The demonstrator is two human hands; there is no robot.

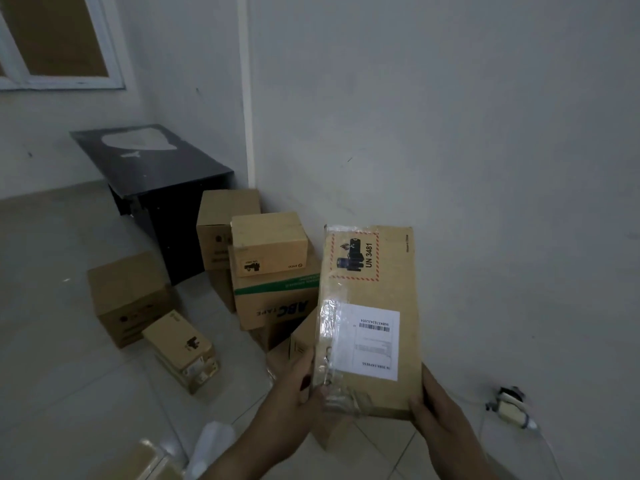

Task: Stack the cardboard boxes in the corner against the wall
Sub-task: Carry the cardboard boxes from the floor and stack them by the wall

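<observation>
- I am holding a flat cardboard parcel [370, 289] up in front of me. My left hand [298, 382] is gripping its lower left edge and my right hand [437, 408] is curling round its lower right corner; neither is carrying anything else.
- The parcel is hanging clear of the floor [69, 393], close to the wall [450, 133], with its shipping label and UN 3481 sticker facing me.
- To my left, a small loose box [180, 348] and a bigger carton [128, 299] are sitting on the tiles, apart from the pile.
- Farther in, the ABC Tape carton [273, 306] is carrying a small Pico box [268, 242], with a taller carton [221, 216] behind them, beside a black cabinet [156, 168].
- I am judging this as mid-carry: the parcel is not yet stacked.
- Next I am likely needing to turn it flat and lower it onto the pile. Being long and thin, it may overhang the Pico box, so I am wanting it squared to the wall before letting go.
</observation>
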